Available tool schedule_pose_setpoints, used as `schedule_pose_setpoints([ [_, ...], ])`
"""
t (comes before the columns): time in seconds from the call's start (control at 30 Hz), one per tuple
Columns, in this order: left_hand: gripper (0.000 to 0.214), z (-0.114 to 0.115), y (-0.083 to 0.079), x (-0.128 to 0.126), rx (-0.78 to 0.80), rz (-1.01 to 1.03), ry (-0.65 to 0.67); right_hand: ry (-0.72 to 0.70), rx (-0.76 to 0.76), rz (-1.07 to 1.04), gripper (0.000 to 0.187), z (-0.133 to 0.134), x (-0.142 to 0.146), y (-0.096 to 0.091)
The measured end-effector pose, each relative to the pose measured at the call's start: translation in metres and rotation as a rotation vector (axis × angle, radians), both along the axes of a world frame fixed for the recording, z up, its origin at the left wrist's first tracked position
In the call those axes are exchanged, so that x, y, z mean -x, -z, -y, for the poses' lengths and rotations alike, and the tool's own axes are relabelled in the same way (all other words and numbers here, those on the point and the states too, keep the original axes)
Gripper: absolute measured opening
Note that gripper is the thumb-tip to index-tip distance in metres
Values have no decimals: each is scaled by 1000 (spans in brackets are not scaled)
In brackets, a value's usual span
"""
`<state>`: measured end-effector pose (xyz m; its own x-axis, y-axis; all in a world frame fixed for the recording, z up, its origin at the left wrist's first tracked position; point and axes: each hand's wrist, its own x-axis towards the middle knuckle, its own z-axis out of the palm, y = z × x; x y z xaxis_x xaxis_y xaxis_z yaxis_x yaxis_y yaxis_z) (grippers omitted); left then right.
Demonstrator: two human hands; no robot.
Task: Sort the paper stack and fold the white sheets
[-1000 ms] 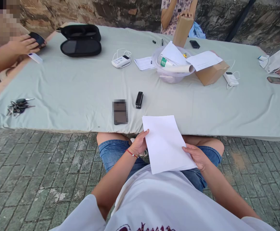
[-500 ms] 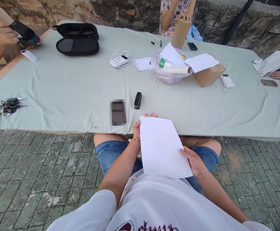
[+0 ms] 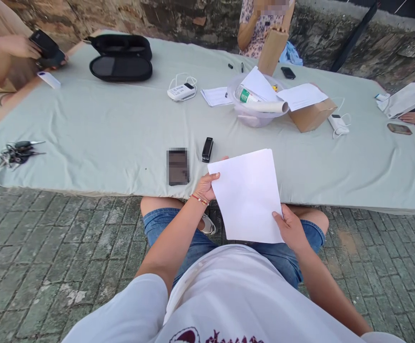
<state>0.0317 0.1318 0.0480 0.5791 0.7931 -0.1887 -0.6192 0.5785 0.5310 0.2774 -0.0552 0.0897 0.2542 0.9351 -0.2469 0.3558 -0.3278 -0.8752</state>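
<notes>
A blank white sheet of paper (image 3: 248,193) is held up between my lap and the near edge of the cloth-covered table (image 3: 96,128). My left hand (image 3: 204,186) grips the sheet's upper left edge, thumb on top. My right hand (image 3: 290,229) pinches its lower right corner. The sheet's top reaches over the table edge. A dark phone (image 3: 178,166) and a small black stapler (image 3: 207,149) lie on the cloth just left of the sheet.
A bunch of keys (image 3: 16,152) lies at the near left. Further back are a black case (image 3: 121,59), a white device with cable (image 3: 181,90), a clear bowl with bottle and rolled paper (image 3: 255,102), a cardboard box (image 3: 312,114). Other people's hands hold phones and papers at the edges.
The sheet has been lifted up and forward, its top now over the table edge. My left hand moved from the top corner back to the left edge.
</notes>
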Motion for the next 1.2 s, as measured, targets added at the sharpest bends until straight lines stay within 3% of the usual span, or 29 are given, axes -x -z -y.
schedule_pose_setpoints([
  [0.1, 68, 11, 14, 2, 42, -38, 47, -7, -3, -74, 42, -9, -2, -4],
  [0.23, 57, 28, 26, 0, 74, -73, 50, -52, 106, -325, 44, -19, -1, -6],
  [0.37, 57, 35, 30, -3, 82, -70, 70, 22, 211, -583, 46, -26, -3, -2],
  [0.6, 54, 39, 29, -6, 126, -112, 140, 14, 275, -551, 43, -37, -6, 14],
  [0.87, 50, 5, 18, -13, 91, -179, 29, -45, 160, -454, 40, -86, -18, 27],
  [1.07, 46, -35, 16, -29, 22, -239, 48, -95, 211, -592, 46, -147, -40, 34],
  [1.2, 45, -54, 24, -38, 20, -295, 69, -115, 288, -560, 47, -180, -50, 44],
])
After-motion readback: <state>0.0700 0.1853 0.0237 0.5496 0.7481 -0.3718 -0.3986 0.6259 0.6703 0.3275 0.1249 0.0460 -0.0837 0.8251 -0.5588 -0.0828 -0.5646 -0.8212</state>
